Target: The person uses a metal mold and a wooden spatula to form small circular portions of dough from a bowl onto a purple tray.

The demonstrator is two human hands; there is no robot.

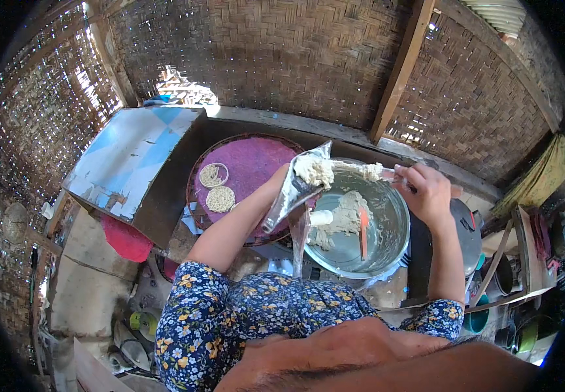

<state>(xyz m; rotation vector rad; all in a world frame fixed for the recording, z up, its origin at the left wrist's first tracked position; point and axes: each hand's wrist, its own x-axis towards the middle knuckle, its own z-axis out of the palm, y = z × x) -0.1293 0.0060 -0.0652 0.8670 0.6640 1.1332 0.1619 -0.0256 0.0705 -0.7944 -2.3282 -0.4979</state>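
Observation:
My left hand (pixel 284 178) is mostly hidden behind a grey, cone-shaped piping bag (pixel 289 199), which it holds up with the mouth open. Pale, sticky dough (pixel 314 170) fills the mouth, and the narrow tip points down toward me. In my right hand (pixel 424 189) is a spatula (pixel 390 174), gripped at its handle; its far end is caked with dough and reaches the bag's mouth. Below both hands stands a large metal basin (pixel 397 245) with more dough (pixel 348 215) on its bottom. An orange flat-bladed scraper (pixel 363 236) and a white cylinder (pixel 322 218) are in it.
Left of the basin lies a round woven tray with a pink surface (pixel 250 153), bearing a ring mould (pixel 211 175) and a pale disc of strands (pixel 220 199). A blue-and-white topped box (pixel 139 153) stands farther left. A dark round lid (pixel 463 228) is at right.

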